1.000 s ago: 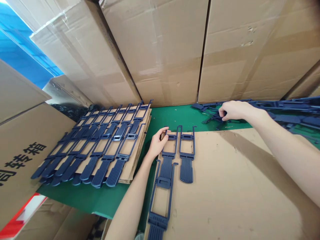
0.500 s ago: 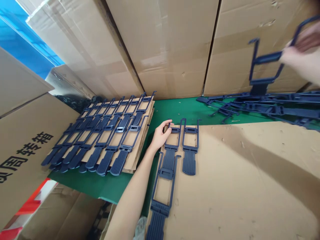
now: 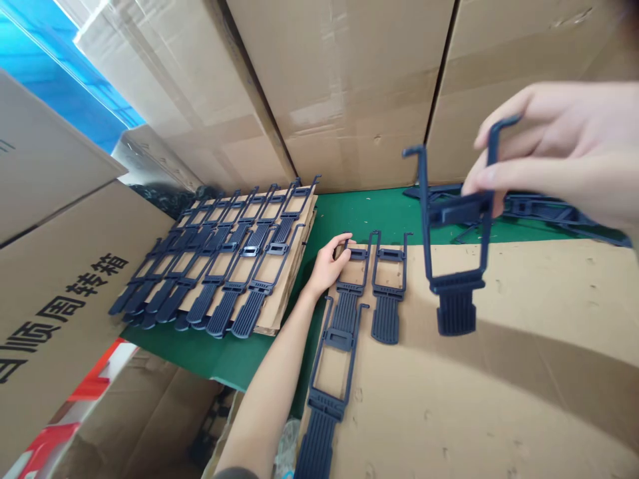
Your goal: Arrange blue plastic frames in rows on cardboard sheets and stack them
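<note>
My right hand (image 3: 539, 146) pinches one side arm of a dark blue plastic bracket (image 3: 456, 279), holding it upright above the cardboard sheet. This bracket has two hooked prongs, a crossbar and a ribbed tongue at its lower end. My left hand (image 3: 330, 267) rests at the upper left corner of the sheet, its thumb and fingers closed about the hooked prong of a bracket lying there (image 3: 345, 309). Just right of that one lies a second bracket (image 3: 387, 319). A third bracket (image 3: 329, 379) lies below, reaching the bottom edge of the view.
The cardboard sheet (image 3: 479, 412) covers the right of the green table (image 3: 362, 206). Behind it lies a loose pile of brackets (image 3: 549, 211), partly hidden by my right hand. Rows of brackets (image 3: 249, 251) lie on stacked cardboard at left. Large cartons (image 3: 344, 86) line the back.
My right hand has brought a bracket from above the pile leftward and down over the cardboard sheet. My left hand stays at the sheet's corner. The view has shifted slightly.
</note>
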The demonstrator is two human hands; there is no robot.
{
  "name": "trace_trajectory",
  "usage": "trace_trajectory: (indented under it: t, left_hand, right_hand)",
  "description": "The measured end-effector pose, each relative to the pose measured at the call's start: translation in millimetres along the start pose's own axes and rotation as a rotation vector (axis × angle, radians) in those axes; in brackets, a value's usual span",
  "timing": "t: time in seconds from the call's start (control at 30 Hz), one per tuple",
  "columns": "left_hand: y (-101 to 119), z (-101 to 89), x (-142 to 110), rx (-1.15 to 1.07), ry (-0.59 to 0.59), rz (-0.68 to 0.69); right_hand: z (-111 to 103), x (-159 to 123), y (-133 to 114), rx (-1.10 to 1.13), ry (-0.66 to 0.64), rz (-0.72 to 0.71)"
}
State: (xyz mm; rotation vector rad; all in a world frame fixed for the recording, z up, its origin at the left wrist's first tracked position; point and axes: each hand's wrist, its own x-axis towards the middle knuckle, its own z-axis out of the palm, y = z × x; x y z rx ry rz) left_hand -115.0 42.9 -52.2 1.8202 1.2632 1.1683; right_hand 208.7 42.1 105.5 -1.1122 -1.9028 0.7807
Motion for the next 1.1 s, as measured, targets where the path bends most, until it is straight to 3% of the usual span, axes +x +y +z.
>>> trace_trajectory:
  t: [0.1, 0.2, 0.33, 0.47, 0.73, 1.0, 1.1]
  left_hand:
    - [-1, 1.2, 0, 0.004, 0.012, -0.003]
    - [-2, 2.2, 0, 0.009, 0.022, -0.004]
    - [0, 2.7, 0, 0.007, 0.016, -0.003]
    - [3, 1.9, -1, 0.012, 0.003, 0.001]
    - [2, 1.5, 0, 0.025, -0.006, 0.006]
    - [1, 1.7, 1, 0.030, -0.008, 0.007]
    - [1, 1.6, 1, 0.031, -0.011, 0.005]
  right_hand:
    - [29, 1, -23, 0.147, -0.312, 0.002]
    - [57, -6, -27, 0.329, -0.625, 0.036]
    - [85, -14, -20, 0.415, -0.867, 0.085]
    - [92, -11, -11, 0.335, -0.985, 0.082]
    - [87, -1, 2, -0.140, -1.145, -0.175]
    - [85, 1, 2, -0.227, -1.210, -0.210]
    - [83, 2, 0, -0.162, -1.202, -0.199]
